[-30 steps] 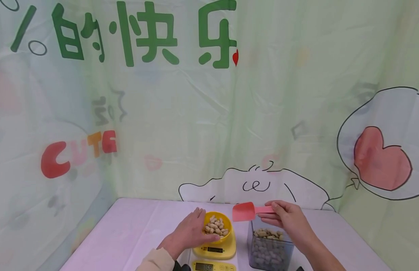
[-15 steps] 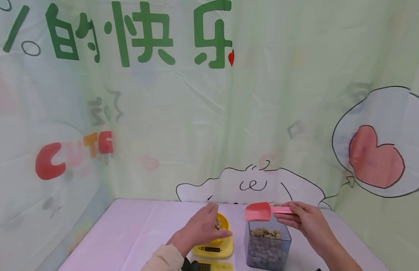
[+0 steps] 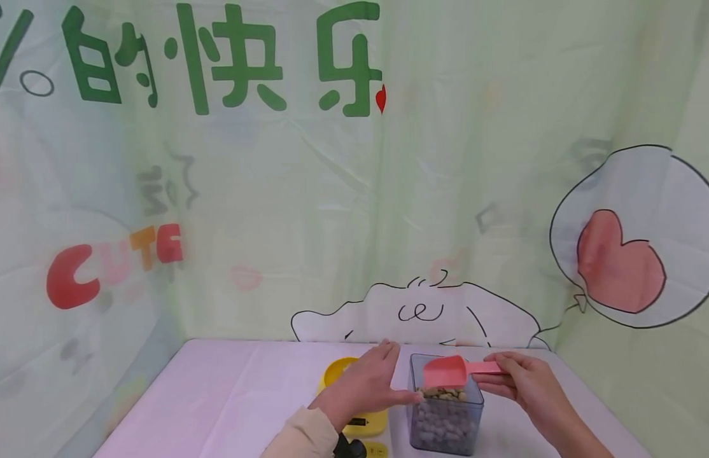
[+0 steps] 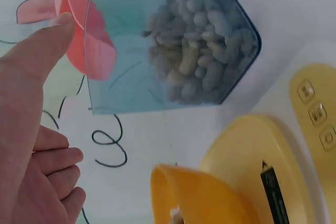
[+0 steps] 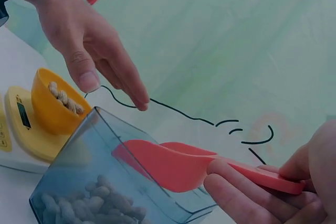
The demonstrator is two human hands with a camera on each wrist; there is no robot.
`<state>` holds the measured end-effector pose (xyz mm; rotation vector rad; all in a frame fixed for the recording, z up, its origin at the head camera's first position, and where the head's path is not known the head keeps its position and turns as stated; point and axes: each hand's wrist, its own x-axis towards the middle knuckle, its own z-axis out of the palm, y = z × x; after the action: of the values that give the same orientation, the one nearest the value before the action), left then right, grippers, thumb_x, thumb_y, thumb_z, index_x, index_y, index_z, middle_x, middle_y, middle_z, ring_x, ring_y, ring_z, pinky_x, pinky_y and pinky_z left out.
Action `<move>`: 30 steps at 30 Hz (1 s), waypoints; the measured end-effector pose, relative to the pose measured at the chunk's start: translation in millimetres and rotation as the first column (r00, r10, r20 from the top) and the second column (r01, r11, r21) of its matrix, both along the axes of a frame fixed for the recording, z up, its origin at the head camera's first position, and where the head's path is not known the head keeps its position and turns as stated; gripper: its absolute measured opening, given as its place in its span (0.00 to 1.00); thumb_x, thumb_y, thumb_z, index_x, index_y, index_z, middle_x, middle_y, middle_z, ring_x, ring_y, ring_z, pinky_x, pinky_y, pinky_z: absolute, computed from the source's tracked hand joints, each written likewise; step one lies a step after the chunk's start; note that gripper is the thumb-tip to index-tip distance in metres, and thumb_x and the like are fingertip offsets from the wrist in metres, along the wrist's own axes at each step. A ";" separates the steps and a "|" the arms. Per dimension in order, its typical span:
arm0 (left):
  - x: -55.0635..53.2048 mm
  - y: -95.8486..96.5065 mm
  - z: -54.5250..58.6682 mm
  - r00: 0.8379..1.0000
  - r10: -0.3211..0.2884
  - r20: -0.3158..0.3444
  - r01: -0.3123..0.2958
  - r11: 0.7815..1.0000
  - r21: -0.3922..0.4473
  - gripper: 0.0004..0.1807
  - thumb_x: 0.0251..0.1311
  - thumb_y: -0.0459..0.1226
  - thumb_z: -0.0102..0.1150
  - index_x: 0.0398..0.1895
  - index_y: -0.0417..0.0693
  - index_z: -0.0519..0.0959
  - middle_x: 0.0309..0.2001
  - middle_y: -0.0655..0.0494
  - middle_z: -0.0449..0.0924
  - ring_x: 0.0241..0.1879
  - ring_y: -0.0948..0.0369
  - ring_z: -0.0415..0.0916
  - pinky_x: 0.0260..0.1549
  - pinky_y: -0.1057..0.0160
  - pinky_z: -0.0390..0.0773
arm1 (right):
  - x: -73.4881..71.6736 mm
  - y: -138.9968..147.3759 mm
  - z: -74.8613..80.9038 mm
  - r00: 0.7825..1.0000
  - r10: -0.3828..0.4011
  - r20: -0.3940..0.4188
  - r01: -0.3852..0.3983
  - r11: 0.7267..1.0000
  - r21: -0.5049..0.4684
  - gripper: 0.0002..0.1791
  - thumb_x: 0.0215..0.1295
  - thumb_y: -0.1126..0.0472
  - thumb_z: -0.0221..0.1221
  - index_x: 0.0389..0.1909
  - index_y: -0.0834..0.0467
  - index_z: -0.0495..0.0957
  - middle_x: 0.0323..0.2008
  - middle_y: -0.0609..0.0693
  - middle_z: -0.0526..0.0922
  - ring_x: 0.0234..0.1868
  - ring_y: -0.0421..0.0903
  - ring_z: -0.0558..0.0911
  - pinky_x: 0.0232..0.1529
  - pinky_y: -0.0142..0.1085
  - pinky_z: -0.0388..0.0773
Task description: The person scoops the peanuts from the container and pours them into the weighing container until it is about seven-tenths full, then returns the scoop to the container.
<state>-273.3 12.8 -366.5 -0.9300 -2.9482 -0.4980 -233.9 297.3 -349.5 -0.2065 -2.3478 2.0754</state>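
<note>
My right hand [image 3: 526,381] pinches the handle of a pink scoop [image 3: 446,372] above a clear bluish plastic container [image 3: 446,429]. Unshelled peanuts [image 5: 100,203] fill its lower part; I can make out none in the scoop. My left hand [image 3: 366,385], fingers extended and thumb spread, hovers by the container's left rim and holds nothing. In the left wrist view its thumb tip overlaps the scoop's edge; whether they touch I cannot tell. Behind this hand, a yellow bowl [image 3: 334,370] with some peanuts [image 5: 63,99] sits on a yellow kitchen scale [image 5: 23,124], partly hidden in the head view.
The table [image 3: 234,394] wears a pale pink cover. A printed curtain [image 3: 331,191] encloses its back and sides. The scale's button panel [image 4: 317,111] lies on the near side of its weighing plate.
My left hand has moved right, away from the bowl to the container's side. The scoop has shifted right and lower, over the container's opening. The head view has turned slightly right.
</note>
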 end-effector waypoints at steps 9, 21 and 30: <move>0.3 28.4 -10.1 0.998 0.058 -0.020 -0.060 0.993 -0.104 0.53 0.57 0.75 0.42 0.77 0.52 0.57 0.78 0.59 0.55 0.76 0.60 0.55 0.72 0.59 0.63 | -2.0 -3.2 -6.9 1.000 -0.011 0.028 0.009 0.996 0.091 0.24 0.81 0.58 0.41 0.62 0.76 0.64 0.41 0.61 0.88 0.39 0.50 0.90 0.42 0.40 0.87; 2.6 33.9 -14.5 0.996 0.065 -0.063 -0.074 0.987 -0.143 0.50 0.61 0.73 0.37 0.77 0.52 0.58 0.78 0.58 0.56 0.77 0.60 0.53 0.73 0.59 0.61 | -3.8 -2.7 -8.8 0.999 -0.033 0.006 0.031 0.969 0.244 0.21 0.78 0.62 0.48 0.58 0.77 0.69 0.32 0.56 0.88 0.32 0.49 0.89 0.37 0.38 0.87; 1.5 36.5 -16.2 0.996 0.050 -0.069 -0.061 0.985 -0.161 0.50 0.61 0.74 0.34 0.77 0.52 0.57 0.78 0.59 0.54 0.78 0.61 0.51 0.75 0.58 0.59 | 0.6 -16.9 -7.6 0.987 -0.005 -0.159 0.100 0.799 0.593 0.12 0.70 0.63 0.52 0.38 0.67 0.80 0.21 0.50 0.82 0.17 0.46 0.81 0.22 0.34 0.82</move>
<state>-271.8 49.4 -382.7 -0.8555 -2.9819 -0.2221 -233.4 280.4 -357.1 -0.0990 -2.7080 1.1661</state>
